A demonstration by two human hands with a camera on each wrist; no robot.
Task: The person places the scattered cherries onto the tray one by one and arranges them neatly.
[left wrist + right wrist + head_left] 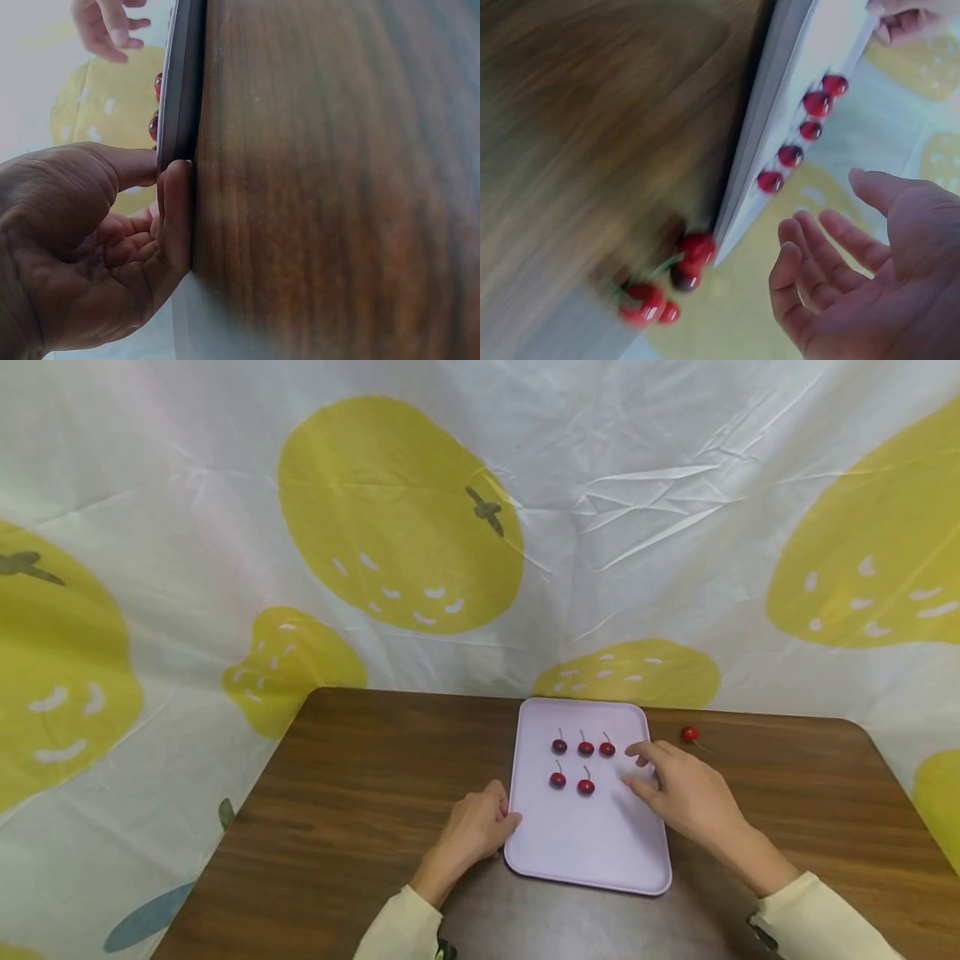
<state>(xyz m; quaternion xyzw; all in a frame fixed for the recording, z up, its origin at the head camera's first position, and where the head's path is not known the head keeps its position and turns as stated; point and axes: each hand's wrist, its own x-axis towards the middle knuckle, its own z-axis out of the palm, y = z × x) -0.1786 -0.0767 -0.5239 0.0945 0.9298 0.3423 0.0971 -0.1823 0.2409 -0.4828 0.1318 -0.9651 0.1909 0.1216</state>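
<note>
A pale lilac tray (pixel 585 852) lies on the wooden table. Red cherries with stems sit on it in two rows: three at the back, including a dark cherry (pixel 559 747), and two in front, including a red cherry (pixel 586 787). My left hand (pixel 476 822) grips the tray's left edge; in the left wrist view its thumb (pixel 135 166) is on the rim and a finger (pixel 178 214) lies beneath. Over the tray's right side hovers my right hand (pixel 686 789), fingers apart and loosely bent, with nothing held in the right wrist view.
Beyond the tray's right edge, a loose cherry (pixel 690 734) lies on the table (pixel 810 793). The right wrist view shows several cherries there, one red cherry (pixel 697 247) close to the tray. A white curtain (pixel 645 568) with yellow fruit prints hangs behind the table.
</note>
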